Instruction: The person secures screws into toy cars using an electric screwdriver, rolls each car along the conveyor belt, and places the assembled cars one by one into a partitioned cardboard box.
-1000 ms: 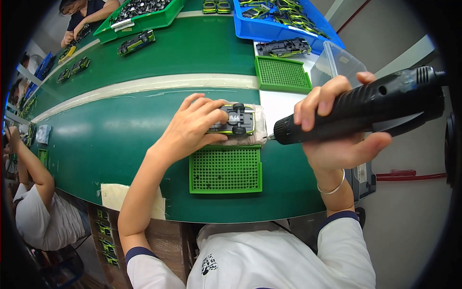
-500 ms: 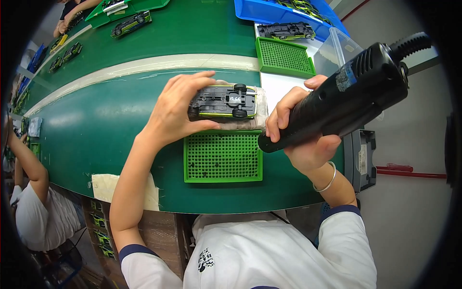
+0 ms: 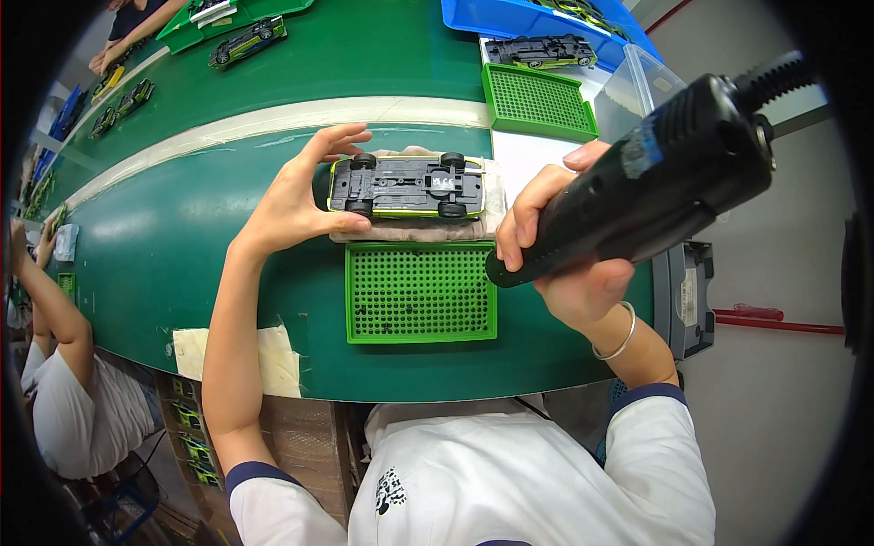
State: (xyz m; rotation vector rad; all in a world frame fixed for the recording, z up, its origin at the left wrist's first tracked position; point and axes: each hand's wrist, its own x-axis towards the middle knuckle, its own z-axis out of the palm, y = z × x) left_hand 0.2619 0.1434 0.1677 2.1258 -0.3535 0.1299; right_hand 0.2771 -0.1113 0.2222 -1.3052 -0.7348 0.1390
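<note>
A toy car (image 3: pixel 410 187) lies wheels up on a pale padded rest (image 3: pixel 493 205), its black underside showing and yellow-green along the edge. My left hand (image 3: pixel 287 196) is at the car's left end, open, with fingers beyond its far side and the thumb by the near left wheel. In my right hand (image 3: pixel 583 282) is a black electric screwdriver (image 3: pixel 637 182), tilted, its corded end up to the right. Its narrow end is right of a green perforated tray (image 3: pixel 421 338), which has small dark pieces in many holes.
Behind the screwdriver stand another green perforated tray (image 3: pixel 539 100), an upturned toy car (image 3: pixel 542 52), a blue bin (image 3: pixel 464 16) and a clear plastic box (image 3: pixel 637 82). More toy cars (image 3: pixel 248 41) lie far left. Other people (image 3: pixel 82 409) work at the left. A grey case (image 3: pixel 685 300) is at right.
My left hand has slid left and its fingers have spread away from the car, uncovering its left wheels. My right hand with the screwdriver has barely moved.
</note>
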